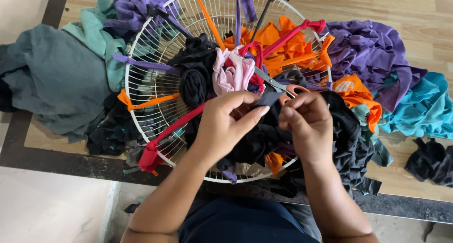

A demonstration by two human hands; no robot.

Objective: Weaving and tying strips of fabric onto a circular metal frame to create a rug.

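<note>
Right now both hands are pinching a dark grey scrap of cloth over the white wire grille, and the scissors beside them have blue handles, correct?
Not quite. The scissors have orange handles, not blue, as the head view shows. The rest holds: the left hand and right hand pinch a dark grey scrap over the white wire grille.

home craft corner: fabric scraps (373, 59), scissors (278, 85), tiled floor (47, 205)

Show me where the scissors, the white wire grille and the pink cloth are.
scissors (283, 86): head view, on the blades near the orange handle.
white wire grille (141, 77): head view, on its bare left wires.
pink cloth (231, 75): head view, on its bunched middle.
</note>
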